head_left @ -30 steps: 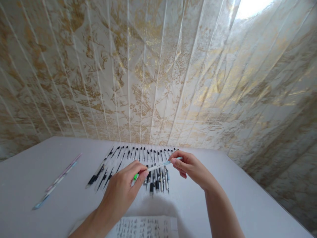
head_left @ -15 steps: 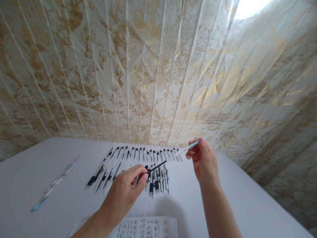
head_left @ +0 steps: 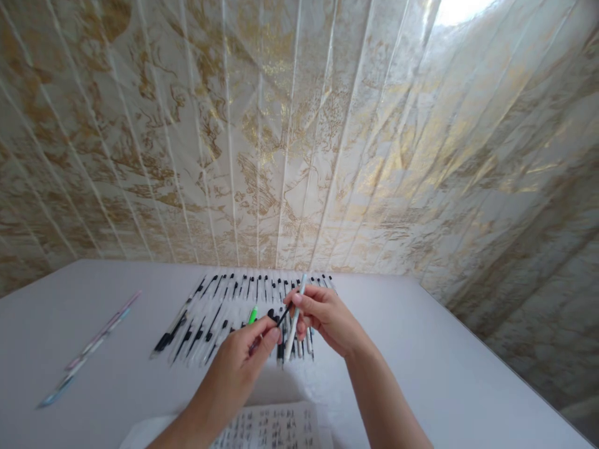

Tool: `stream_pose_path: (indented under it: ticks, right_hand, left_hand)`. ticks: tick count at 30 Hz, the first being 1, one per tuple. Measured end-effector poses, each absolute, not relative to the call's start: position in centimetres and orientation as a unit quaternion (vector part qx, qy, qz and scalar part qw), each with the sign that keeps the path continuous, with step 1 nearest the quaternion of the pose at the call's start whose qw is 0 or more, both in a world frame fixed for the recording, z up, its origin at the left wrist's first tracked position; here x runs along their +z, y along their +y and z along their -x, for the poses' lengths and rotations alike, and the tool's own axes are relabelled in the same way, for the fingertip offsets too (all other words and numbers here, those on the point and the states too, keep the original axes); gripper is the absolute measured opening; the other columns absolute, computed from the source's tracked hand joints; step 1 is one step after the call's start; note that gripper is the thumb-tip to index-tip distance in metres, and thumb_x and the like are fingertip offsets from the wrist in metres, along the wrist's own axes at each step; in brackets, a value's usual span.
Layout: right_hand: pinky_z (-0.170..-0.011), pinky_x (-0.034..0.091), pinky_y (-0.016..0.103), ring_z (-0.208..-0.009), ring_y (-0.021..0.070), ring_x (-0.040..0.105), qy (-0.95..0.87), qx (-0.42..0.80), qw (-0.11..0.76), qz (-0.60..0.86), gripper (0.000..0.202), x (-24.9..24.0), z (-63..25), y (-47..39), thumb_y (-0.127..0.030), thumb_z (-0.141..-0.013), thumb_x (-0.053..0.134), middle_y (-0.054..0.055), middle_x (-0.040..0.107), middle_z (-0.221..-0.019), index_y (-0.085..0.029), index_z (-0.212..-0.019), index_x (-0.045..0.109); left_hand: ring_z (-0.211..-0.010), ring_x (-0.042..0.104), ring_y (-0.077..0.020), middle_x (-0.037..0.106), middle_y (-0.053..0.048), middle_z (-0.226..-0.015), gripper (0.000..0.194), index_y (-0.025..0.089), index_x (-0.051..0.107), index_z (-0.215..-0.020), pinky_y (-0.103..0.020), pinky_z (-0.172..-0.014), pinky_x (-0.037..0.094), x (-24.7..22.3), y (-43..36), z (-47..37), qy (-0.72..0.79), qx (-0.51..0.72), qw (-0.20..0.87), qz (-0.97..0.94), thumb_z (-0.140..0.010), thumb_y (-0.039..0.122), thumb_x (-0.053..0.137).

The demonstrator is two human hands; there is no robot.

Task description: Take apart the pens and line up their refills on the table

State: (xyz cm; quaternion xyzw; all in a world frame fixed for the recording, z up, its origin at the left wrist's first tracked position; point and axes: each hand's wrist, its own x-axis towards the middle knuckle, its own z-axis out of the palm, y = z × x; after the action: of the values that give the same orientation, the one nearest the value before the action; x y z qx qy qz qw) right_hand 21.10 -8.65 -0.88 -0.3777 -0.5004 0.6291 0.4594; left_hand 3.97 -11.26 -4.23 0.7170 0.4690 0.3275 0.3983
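Observation:
My left hand (head_left: 250,346) is closed, thumb and forefinger pinching a thin black pen refill (head_left: 283,315) that slants up to the right. My right hand (head_left: 327,315) holds a white and pale-blue pen barrel (head_left: 295,321) nearly upright between thumb and fingers. The refill's upper end meets the right fingertips, beside the barrel. A bright green tip (head_left: 253,315) shows just above my left hand; whether that hand holds it I cannot tell. Behind and below both hands lie several black and white pen parts (head_left: 279,352), partly hidden.
A row of clear pens with black caps (head_left: 253,288) runs along the back of the white table (head_left: 421,374). More black-and-clear pens (head_left: 187,340) lie at the left. Farther left are pink and blue pens (head_left: 88,352) in a line. A handwritten sheet (head_left: 276,427) lies at the front.
My right hand has moved left with the pale-blue barrel, now turned nearly upright and next to the refill. My left hand stays near its place. The green tip has come into view.

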Motion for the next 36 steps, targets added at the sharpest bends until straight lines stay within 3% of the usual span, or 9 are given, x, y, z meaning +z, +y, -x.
stream_pose_path:
  ticks: [4,7,9,13,19,25,31,36]
  right_hand:
    - [-0.04,0.046,0.019,-0.039,0.0071,0.049,-0.543,0.506,0.47,0.478,0.032,-0.7,-23.9,-8.2,-0.047,-0.074,0.065,-0.007,0.049,-0.049,-0.017,-0.071,0.053]
    - [-0.039,0.043,0.018,-0.037,0.0092,0.052,-0.57,0.312,0.308,0.694,0.03,-1.5,-26.8,-7.6,-0.045,-0.087,0.047,-0.006,0.051,-0.045,-0.02,-0.069,0.046]
    - [-0.036,0.04,0.02,-0.032,0.0114,0.052,-0.555,0.263,0.21,0.76,0.028,-2.9,-27.9,-6.9,-0.035,-0.086,0.048,-0.002,0.054,-0.042,-0.019,-0.063,0.047]
    - [-0.041,0.042,0.022,-0.032,0.0143,0.055,-0.547,0.236,0.116,0.795,0.023,-6.0,-27.5,-5.5,-0.025,-0.081,0.054,0.005,0.059,-0.042,-0.016,-0.06,0.053]
    - [-0.05,0.048,0.023,-0.042,0.0172,0.063,-0.563,0.229,0.061,0.792,0.027,-7.4,-26.8,-4.9,-0.033,-0.087,0.047,0.009,0.066,-0.052,-0.014,-0.074,0.061]
    - [-0.039,0.046,0.023,-0.036,0.0164,0.059,-0.584,0.283,0.047,0.76,0.025,-7.6,-26.9,-5.3,-0.025,-0.08,0.052,0.008,0.065,-0.049,-0.016,-0.057,0.056]
    - [-0.037,0.046,0.023,-0.031,0.0145,0.054,-0.582,0.311,0.056,0.749,0.016,-7.7,-27.4,-5.3,-0.018,-0.076,0.054,0.005,0.061,-0.043,-0.015,-0.06,0.056]
    - [-0.037,0.046,0.023,-0.031,0.0144,0.054,-0.587,0.317,0.058,0.743,0.025,-8.4,-27.3,-5.0,-0.016,-0.076,0.052,0.007,0.062,-0.044,-0.016,-0.051,0.053]
  left_hand:
    - [-0.056,0.035,-0.012,0.035,0.006,-0.057,0.039,0.02,0.051,-0.069,-0.024,-0.055,0.024,-3.8,-11.3,-3.9,0.456,0.219,0.42,-0.754,-0.088,0.05,0.035]
    - [-0.054,0.037,-0.0124,0.039,0.006,-0.055,0.032,0.021,0.055,-0.071,-0.024,-0.054,0.023,-3.9,-11.3,-3.9,0.467,0.138,0.405,-0.774,-0.086,0.044,0.039]
    - [-0.057,0.04,-0.013,0.045,0.005,-0.057,0.03,0.021,0.055,-0.07,-0.023,-0.055,0.024,-4.2,-11.4,-4.0,0.476,0.132,0.387,-0.778,-0.085,0.041,0.039]
    - [-0.06,0.045,-0.0137,0.052,0.004,-0.062,0.028,0.021,0.054,-0.07,-0.023,-0.057,0.026,-4.8,-11.6,-4.3,0.48,0.132,0.357,-0.79,-0.085,0.039,0.039]
    - [-0.062,0.049,-0.0148,0.055,0.003,-0.063,0.03,0.021,0.056,-0.068,-0.023,-0.058,0.027,-4.7,-11.7,-4.2,0.484,0.127,0.339,-0.796,-0.085,0.039,0.038]
    - [-0.059,0.049,-0.0156,0.056,0.002,-0.061,0.027,0.022,0.059,-0.068,-0.024,-0.057,0.026,-5.0,-11.8,-4.2,0.488,0.143,0.34,-0.791,-0.083,0.038,0.042]
    - [-0.06,0.05,-0.0158,0.058,0.002,-0.062,0.026,0.021,0.06,-0.069,-0.024,-0.056,0.027,-5.7,-11.7,-4.4,0.481,0.147,0.338,-0.796,-0.083,0.035,0.043]
    - [-0.063,0.053,-0.0161,0.06,0.002,-0.066,0.022,0.023,0.061,-0.076,-0.023,-0.058,0.028,-6.0,-11.6,-4.4,0.48,0.14,0.331,-0.8,-0.083,0.033,0.043]
